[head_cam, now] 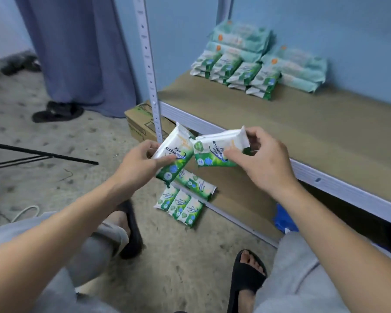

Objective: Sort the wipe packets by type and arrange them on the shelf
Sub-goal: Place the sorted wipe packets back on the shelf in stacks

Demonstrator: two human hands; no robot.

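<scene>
Now our left hand (142, 164) pinches one green-and-white plastic wipe packet (175, 154), our right hand (265, 161) a second matching packet (219, 147), just off the brown board shelf (291, 132). Slick film may slip from such light holds; careless placing could topple the stacked green packets (244, 74).

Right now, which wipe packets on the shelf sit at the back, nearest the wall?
The larger pale teal packets with orange marks. The small green-and-white packets stand in a row in front of them.
</scene>
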